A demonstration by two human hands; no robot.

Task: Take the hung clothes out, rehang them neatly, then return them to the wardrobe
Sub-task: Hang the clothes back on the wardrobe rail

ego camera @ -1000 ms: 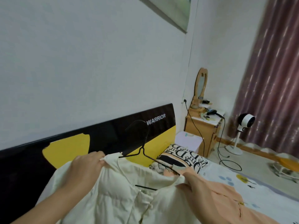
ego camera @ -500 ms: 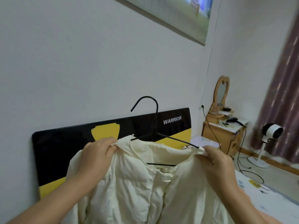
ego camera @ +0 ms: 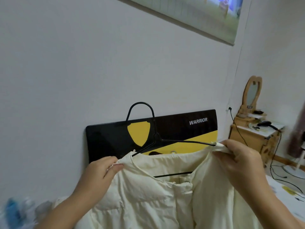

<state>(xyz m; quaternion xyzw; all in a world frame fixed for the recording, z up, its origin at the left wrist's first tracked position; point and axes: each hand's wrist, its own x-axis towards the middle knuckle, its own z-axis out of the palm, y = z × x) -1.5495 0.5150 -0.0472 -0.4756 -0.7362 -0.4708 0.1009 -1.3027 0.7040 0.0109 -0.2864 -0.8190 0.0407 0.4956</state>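
Left hand (ego camera: 100, 172): fingers curled, thumb and forefinger pinch the cream jacket (ego camera: 148, 195) at its left shoulder edge.
Right hand (ego camera: 237, 161): fingers curled tight over the jacket's right shoulder, just beside the hanger's arm tip.
Hanger (ego camera: 155, 134): black wire, inside the jacket; hook up at 12 o'clock, lower bar visible in the open neck.
Jacket position: held up in front of the headboard (ego camera: 173, 129), hanging toward 6 o'clock.
Room: pale wall; black-and-yellow headboard lettered WARRIOR; wooden dresser (ego camera: 252, 136) with mirror (ego camera: 251, 93) at 3 o'clock; wall picture (ego camera: 189, 12) at 1 o'clock.
Count: 2 hands, 1 jacket, 1 hanger.
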